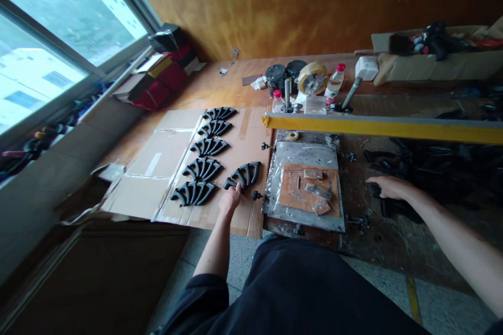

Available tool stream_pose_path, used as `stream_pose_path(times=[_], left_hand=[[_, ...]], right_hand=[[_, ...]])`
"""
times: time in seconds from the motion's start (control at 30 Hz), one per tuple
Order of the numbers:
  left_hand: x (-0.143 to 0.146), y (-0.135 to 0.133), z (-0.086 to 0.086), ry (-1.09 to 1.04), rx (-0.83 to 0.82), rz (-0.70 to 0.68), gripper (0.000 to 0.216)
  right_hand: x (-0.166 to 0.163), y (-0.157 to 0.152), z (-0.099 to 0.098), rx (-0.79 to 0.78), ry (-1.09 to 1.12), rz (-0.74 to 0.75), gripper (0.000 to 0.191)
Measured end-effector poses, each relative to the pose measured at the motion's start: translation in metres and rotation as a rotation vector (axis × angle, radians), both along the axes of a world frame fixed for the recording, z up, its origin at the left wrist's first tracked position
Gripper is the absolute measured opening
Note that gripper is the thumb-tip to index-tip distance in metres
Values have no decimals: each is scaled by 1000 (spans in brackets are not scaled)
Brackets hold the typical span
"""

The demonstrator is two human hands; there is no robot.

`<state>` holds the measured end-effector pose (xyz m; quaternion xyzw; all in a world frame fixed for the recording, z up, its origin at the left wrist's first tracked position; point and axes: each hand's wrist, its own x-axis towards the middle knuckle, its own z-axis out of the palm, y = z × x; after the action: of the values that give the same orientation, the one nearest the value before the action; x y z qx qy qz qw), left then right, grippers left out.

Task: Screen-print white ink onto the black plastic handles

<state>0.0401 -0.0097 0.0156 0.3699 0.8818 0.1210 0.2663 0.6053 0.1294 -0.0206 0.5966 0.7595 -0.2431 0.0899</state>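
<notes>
My left hand (231,199) is closed at the near end of a fan-shaped group of black curved handles (247,174) on the cardboard. Its fingertips are partly hidden against the nearest piece. To the left, several similar groups of handles (202,168) lie in a column, their pieces nested side by side. Far to the right, my right hand (385,187) has its fingers round a black curved handle (387,207) at the edge of a dark heap of handles (428,167). The heap is dim, so single pieces are hard to separate.
A metal plate (306,153) with a wooden board (288,188) and small blocks lies between my hands. A yellow bar (377,126) crosses above the bench. Behind it stand a tape roll (312,79), a red-capped bottle (334,85) and black tubs (275,76). Black knobs (257,195) flank the plate.
</notes>
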Motion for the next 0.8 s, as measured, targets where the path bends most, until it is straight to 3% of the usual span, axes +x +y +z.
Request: stream_pose_path(times=[0.07,0.17,0.27,0.33,0.47,0.57,0.63,0.7,0.8], left_hand=[[10,-7,4,56,14,28,50],[30,-8,13,73,72,-3,46],[53,8,27,14,194,-92,44],[68,26,44,-77,346,-159,45],[103,62,97,-371,676,-235,41],[129,81,146,-605,879,-259,42],[143,87,173,-723,942,-295,46],[152,88,189,-788,941,-335,53],[154,78,194,-819,902,-350,57]], right_hand=[[-2,-2,8,139,98,-25,28],[-25,-12,36,367,228,-90,17],[-77,-33,65,460,411,-202,33],[-118,-52,73,457,527,-242,38],[-178,-77,61,471,547,-17,30],[-191,-83,53,523,330,223,36],[-192,-84,54,553,209,290,40],[-193,-86,58,564,149,308,43],[-191,-89,64,549,168,293,44]])
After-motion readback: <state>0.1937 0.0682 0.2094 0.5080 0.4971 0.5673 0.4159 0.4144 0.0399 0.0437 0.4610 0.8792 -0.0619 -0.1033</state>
